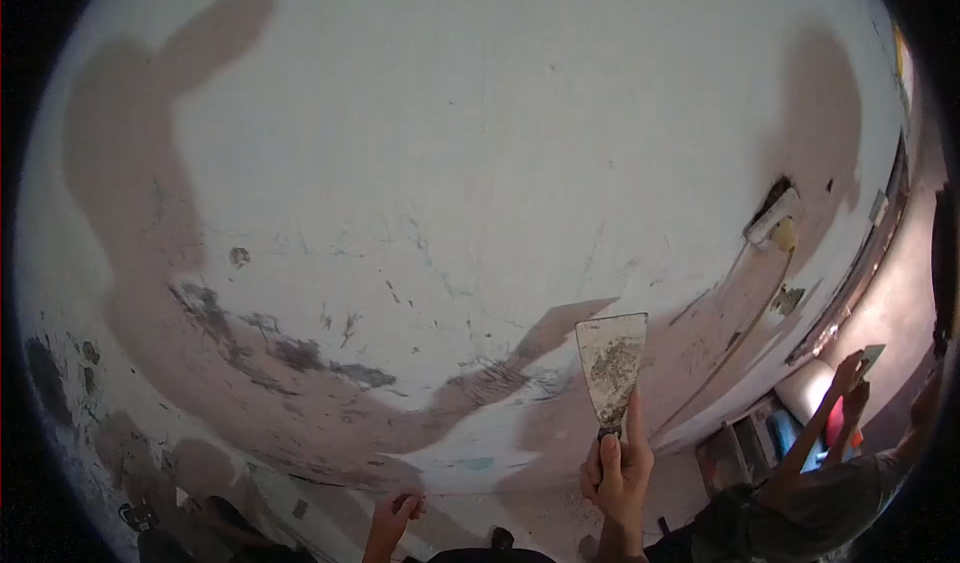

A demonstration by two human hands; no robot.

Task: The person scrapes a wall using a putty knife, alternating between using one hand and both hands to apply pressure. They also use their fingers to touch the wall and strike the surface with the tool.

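My right hand (622, 478) is closed around the handle of a putty knife (611, 368), with the index finger stretched along the blade. The wide metal blade points up and has grey, crusty residue on it. Behind it is a whitish wall (480, 163) with dark scuffs, scraped patches and small holes. My left hand (397, 511) is low, near the wall's bottom edge, its fingers curled together. Whether anything small is between those fingers cannot be made out.
At the right, another person (820, 508) holds up a flat greenish piece (873, 356). A second person (215, 523) is partly visible lower left. An electrical box with a hanging cable (775, 225) is on the wall. Bins (740, 453) stand lower right.
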